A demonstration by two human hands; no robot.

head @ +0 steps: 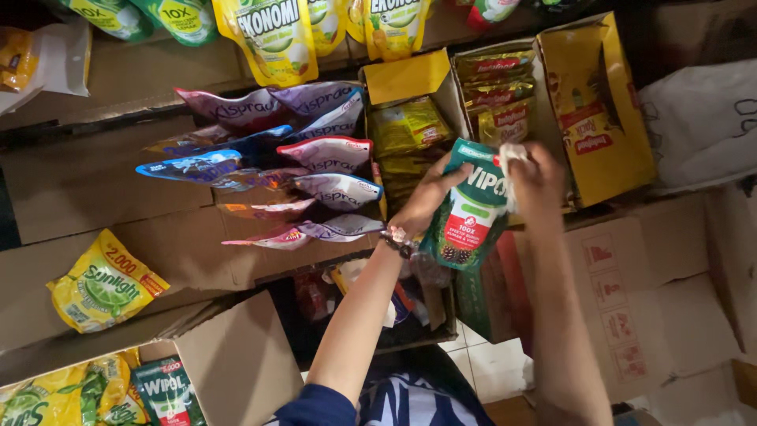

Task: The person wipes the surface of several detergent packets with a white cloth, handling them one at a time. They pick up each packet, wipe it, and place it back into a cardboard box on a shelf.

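A green refill pouch point(470, 209), glossy soft plastic with a white band and a red label panel, hangs upright between both hands above a gap between cardboard boxes. The left hand point(426, 201) has its fingers point(445, 177) closed on the pouch's left edge; a beaded bracelet point(397, 239) sits at that wrist. The right hand point(538, 177) has its fingers wrapped around a crumpled white cloth point(509, 162), pressed to the pouch's upper right corner. Just beyond the fingers stands an open yellow carton point(595, 110) of gold and red sachets point(495, 95). Left of the fingers, purple and blue sachets point(315, 170) fan out. Further left lies a yellow pouch point(102, 284) on cardboard.
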